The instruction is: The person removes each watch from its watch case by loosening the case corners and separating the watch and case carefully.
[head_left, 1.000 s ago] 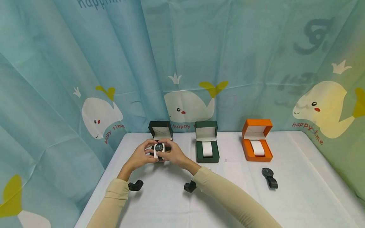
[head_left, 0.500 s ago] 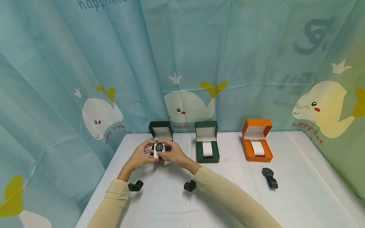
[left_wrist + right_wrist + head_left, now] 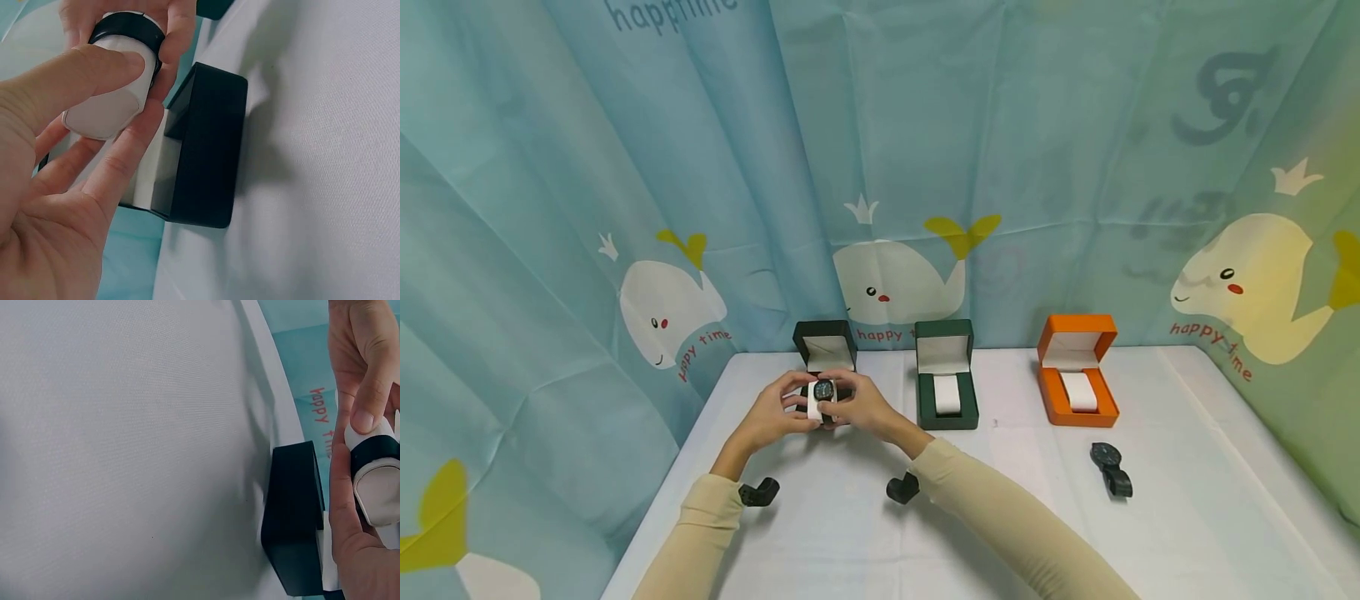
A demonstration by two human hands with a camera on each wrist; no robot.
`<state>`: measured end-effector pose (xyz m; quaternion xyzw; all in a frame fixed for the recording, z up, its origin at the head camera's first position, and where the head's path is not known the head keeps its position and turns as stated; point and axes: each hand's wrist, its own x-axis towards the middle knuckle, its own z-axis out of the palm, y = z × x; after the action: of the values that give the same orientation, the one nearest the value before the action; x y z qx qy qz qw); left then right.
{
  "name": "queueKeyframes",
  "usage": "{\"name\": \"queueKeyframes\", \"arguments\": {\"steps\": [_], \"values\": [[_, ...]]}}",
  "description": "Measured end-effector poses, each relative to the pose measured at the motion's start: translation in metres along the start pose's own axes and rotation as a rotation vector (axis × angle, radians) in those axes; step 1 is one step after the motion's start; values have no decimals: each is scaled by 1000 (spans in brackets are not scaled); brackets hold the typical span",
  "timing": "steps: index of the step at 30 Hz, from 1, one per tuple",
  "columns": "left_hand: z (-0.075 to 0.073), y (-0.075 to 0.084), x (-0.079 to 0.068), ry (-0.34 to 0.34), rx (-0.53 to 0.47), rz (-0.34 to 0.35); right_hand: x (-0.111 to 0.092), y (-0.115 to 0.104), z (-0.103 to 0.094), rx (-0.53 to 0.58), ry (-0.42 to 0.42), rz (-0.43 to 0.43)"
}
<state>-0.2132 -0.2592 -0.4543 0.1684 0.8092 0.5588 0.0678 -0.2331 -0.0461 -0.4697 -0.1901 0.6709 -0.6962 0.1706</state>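
In the head view my left hand (image 3: 772, 414) and right hand (image 3: 868, 408) meet at the black watch box (image 3: 825, 331), its lid raised. Between them they hold a white watch cushion (image 3: 813, 410) with a dark-faced wristwatch (image 3: 823, 390) around it. The left wrist view has my left thumb pressing the cushion (image 3: 100, 115), fingers beneath it; my right fingers touch the black strap (image 3: 128, 28). In the right wrist view, my right hand (image 3: 369, 569) supports the near side of the cushion, partly cut off by the frame edge. The box's inside is mostly hidden behind my hands.
A green watch box (image 3: 946, 417) and an orange watch box (image 3: 1079, 414) stand open along the curtain, each with a white cushion inside. Another black wristwatch (image 3: 1108, 463) lies on the white table (image 3: 985, 533) in front of the orange box. The curtain (image 3: 1037, 250) borders the table's back.
Both hands stay at the black box with the watch and cushion between them. Only a very slight shift of the whole head view shows.
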Motion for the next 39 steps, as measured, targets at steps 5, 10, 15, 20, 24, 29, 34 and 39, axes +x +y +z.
{"name": "queueKeyframes", "arguments": {"steps": [5, 10, 15, 20, 24, 29, 34, 39], "values": [[0, -2, 1, -6, -17, 8, 0, 1, -1, -6, 10, 2], [0, -1, 0, -20, -31, 11, 0, 1, -2, -14, 13, -2], [0, 0, 0, -8, -35, -7, 0, 1, -2, 13, -16, -9], [0, -3, 0, -1, -37, -13, 0, 1, -2, 28, -29, -1], [1, -2, 1, -3, -49, -13, 0, 2, -3, 24, -26, 4], [2, -1, 1, -15, -69, 1, -2, 1, -5, 8, -25, 3], [1, -1, 1, -26, -62, -6, -3, -2, -7, 9, -50, 4], [1, -2, 2, -32, -42, -26, -3, -2, -11, 19, -68, 16]]}}
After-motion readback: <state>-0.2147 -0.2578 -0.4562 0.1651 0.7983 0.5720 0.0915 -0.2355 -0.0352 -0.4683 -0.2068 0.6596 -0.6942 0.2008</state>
